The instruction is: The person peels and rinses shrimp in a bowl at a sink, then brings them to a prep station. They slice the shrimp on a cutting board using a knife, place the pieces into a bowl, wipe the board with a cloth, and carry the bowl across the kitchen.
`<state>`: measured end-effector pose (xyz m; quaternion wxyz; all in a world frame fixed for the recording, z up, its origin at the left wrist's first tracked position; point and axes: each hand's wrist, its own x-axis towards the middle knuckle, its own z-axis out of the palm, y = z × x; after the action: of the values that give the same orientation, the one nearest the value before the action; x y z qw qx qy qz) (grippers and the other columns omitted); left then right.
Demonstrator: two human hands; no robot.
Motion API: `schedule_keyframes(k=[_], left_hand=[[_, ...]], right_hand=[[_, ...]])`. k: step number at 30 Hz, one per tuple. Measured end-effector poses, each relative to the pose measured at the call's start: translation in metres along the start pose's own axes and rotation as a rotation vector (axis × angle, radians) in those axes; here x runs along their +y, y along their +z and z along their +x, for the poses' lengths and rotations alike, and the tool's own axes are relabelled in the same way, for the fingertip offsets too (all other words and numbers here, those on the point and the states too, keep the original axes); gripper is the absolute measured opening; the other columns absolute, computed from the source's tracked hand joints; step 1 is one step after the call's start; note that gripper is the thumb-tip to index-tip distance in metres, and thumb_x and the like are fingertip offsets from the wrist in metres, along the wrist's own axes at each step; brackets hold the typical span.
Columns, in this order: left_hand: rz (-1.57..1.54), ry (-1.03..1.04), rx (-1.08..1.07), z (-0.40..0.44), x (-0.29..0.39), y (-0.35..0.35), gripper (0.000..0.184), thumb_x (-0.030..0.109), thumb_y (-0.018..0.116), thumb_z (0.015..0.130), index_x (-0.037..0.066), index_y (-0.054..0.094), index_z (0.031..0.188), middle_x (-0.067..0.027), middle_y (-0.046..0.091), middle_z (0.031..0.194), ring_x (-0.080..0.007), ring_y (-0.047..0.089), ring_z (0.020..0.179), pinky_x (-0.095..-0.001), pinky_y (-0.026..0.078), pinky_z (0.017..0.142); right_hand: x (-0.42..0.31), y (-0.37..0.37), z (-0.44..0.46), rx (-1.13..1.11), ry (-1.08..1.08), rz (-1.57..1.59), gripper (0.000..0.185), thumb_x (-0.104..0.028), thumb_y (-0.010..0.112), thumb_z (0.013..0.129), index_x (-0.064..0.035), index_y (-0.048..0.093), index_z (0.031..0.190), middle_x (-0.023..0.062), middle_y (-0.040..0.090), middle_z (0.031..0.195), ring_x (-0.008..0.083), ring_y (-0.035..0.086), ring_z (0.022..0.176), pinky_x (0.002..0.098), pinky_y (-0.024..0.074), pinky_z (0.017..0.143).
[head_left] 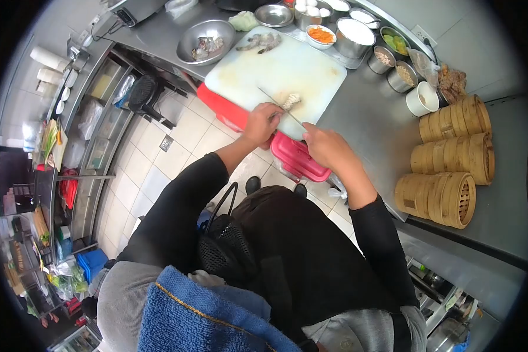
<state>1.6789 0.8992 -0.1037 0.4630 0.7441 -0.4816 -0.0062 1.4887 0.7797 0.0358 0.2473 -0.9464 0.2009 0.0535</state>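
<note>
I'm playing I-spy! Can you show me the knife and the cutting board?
Knife (276,102), head view: on the blade.
Cutting board (276,70), head view: on its bare top.

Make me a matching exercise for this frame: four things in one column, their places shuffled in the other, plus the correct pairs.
Things:
1. Knife
2. Small pale pieces
3. Orange shreds
4. Bamboo steamers

Places:
A. In a small white bowl
B. In a row on the metal counter, right side of the picture
C. Held in the right hand
D. Lying in a small heap on the white cutting board

Pairs: 1-C, 2-D, 3-A, 4-B
</note>
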Motion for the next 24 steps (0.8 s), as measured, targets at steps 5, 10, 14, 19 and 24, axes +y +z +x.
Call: schedule_keyframes(k=[5,10,14,19,24], left_hand=[[-0.001,-0.046,0.031,-0.007,-0.005,-0.001,0.011,0.003,0.070,0.081,0.005,0.071,0.092,-0.0124,0.071,0.095,-0.0320,0.068,0.094,-0.0400,0.055,0.081],[0.021,-0.010,-0.016,-0.003,0.001,-0.009,0.012,0.002,0.069,0.082,0.004,0.072,0.093,-0.0143,0.071,0.097,-0.0326,0.067,0.093,-0.0401,0.055,0.080],[0.012,-0.012,-0.002,-0.009,-0.001,-0.009,0.013,0.001,0.069,0.081,0.003,0.072,0.094,-0.0147,0.070,0.097,-0.0330,0.066,0.094,-0.0397,0.055,0.080],[-0.104,-0.162,-0.013,-0.009,-0.002,-0.007,0.012,0.008,0.068,0.084,0.006,0.071,0.096,-0.0158,0.068,0.095,-0.0377,0.064,0.094,-0.0440,0.053,0.082],[-0.072,-0.151,-0.019,-0.013,-0.003,-0.011,0.011,0.009,0.069,0.085,0.006,0.071,0.095,-0.0168,0.069,0.096,-0.0370,0.066,0.093,-0.0435,0.055,0.081]], right_hand=[[0.000,-0.013,-0.025,-0.006,-0.028,-0.054,0.035,-0.028,0.048,0.101,-0.0050,0.062,0.124,0.0291,0.069,0.090,0.0481,0.067,0.087,0.0579,0.0511,0.080],[0.002,-0.003,-0.005,0.018,-0.058,0.010,0.036,-0.028,0.048,0.101,-0.0053,0.061,0.126,0.0286,0.069,0.090,0.0478,0.067,0.086,0.0577,0.0514,0.080],[0.003,-0.011,-0.024,-0.015,-0.031,-0.023,0.036,-0.028,0.049,0.101,-0.0068,0.061,0.128,0.0281,0.070,0.094,0.0469,0.067,0.089,0.0566,0.0516,0.081],[0.001,-0.007,-0.009,0.010,-0.046,0.001,0.036,-0.028,0.050,0.101,-0.0083,0.062,0.128,0.0270,0.070,0.097,0.0461,0.067,0.091,0.0561,0.0520,0.082],[-0.008,-0.020,-0.022,-0.110,0.006,-0.040,0.035,-0.026,0.049,0.101,-0.0086,0.062,0.128,0.0284,0.070,0.099,0.0462,0.067,0.093,0.0558,0.0515,0.085]])
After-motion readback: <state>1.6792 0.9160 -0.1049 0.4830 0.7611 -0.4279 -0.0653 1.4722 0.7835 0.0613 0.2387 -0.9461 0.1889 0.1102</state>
